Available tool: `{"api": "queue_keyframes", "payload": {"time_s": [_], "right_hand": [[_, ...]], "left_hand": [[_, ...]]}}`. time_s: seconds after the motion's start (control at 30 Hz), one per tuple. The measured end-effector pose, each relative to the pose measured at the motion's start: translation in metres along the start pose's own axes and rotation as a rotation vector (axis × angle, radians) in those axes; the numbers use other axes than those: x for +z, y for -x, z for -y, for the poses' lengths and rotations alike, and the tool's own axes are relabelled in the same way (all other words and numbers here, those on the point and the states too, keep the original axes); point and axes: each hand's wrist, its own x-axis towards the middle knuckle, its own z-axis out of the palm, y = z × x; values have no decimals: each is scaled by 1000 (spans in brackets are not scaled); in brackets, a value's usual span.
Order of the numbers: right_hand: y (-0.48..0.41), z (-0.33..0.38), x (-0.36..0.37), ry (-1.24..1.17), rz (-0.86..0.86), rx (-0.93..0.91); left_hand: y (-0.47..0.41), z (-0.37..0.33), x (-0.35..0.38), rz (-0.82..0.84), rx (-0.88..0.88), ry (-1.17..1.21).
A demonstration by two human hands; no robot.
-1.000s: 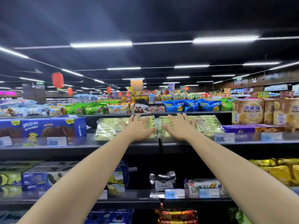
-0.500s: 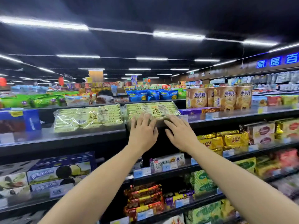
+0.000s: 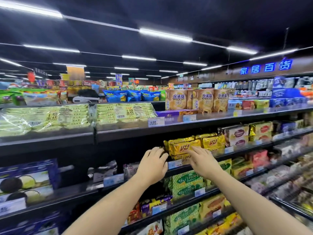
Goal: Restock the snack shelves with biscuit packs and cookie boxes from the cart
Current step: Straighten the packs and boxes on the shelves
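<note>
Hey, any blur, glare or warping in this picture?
Head view: wide-angle warping bows the shelf edges and ceiling lights; goods at the right edge smear with motion blur; glare streaks the clear cake packs; the left hand, right hand and gold packs look fairly sharp.

The gold biscuit packs (image 3: 184, 147) wore crinkled metallic foil, highly glossy and catching the light. The pale green packs (image 3: 125, 112) lay in clear, shiny, wrinkled plastic film. The shelf (image 3: 186, 127) edges looked like dark painted metal, smooth and matt. The round tubs (image 3: 205, 102) seemed printed cardboard with a soft sheen. The blue boxes (image 3: 25, 180) were glossy card, and the price tags (image 3: 155, 122) paper behind clear plastic.
</note>
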Motion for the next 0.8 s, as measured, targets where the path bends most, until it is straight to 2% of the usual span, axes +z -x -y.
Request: {"api": "queue_keyframes", "payload": {"time_s": [0.13,0.33,0.37,0.5,0.6,0.67,0.8], "right_hand": [[-8,-44,17,-27,27,-1],[-48,-105,33,-47,17,-124],[-54,-117,35,-48,20,-151],[-73,-166,43,-52,-15,-226],[-88,-196,47,-29,-19,-277],[-100,-210,48,-10,-8,-276],[-122,-228,47,3,140,-214]], "left_hand": [[-21,-22,23,110,-232,69],[-81,-43,55,271,-732,314],[-90,-44,58,283,-742,307],[-126,-49,65,325,-589,178],[-158,-55,72,483,-526,84],[-182,-59,76,615,-544,65],[-214,-66,87,818,-634,96]]}}
